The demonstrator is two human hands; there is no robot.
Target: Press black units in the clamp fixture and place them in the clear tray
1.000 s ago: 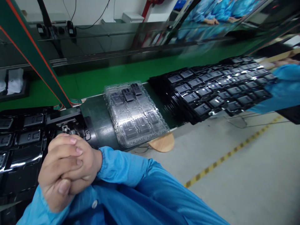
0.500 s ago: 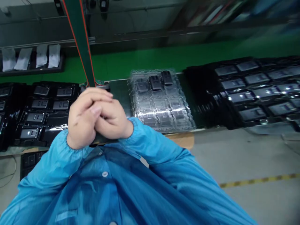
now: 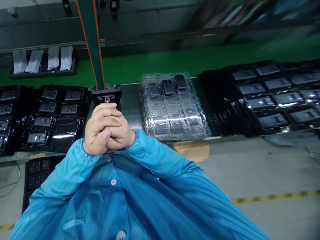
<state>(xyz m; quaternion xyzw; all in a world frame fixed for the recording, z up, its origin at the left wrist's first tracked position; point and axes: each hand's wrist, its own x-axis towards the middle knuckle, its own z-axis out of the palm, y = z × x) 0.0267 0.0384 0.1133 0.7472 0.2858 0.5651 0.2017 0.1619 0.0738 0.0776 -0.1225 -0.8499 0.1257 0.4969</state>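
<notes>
My left hand and my right hand are clasped together, fingers folded over each other, in front of my blue smock. Just beyond my fingertips sits a black fixture with a small metal clip, and neither hand appears to hold it. To the right, a clear plastic tray lies on the dark belt, with black parts in its far pockets. Stacks of black trays with dark rectangular parts lie at left and right.
A green post with orange edges rises behind my hands. Several white packets stand in a black holder beyond it. A black tray sits below the bench edge. A round wooden seat and yellow-black floor tape lie lower right.
The view has swung from tilted to nearly level and shifted left, bringing the white packets into full view. My hands stay clasped and now sit lower, uncovering the black fixture.
</notes>
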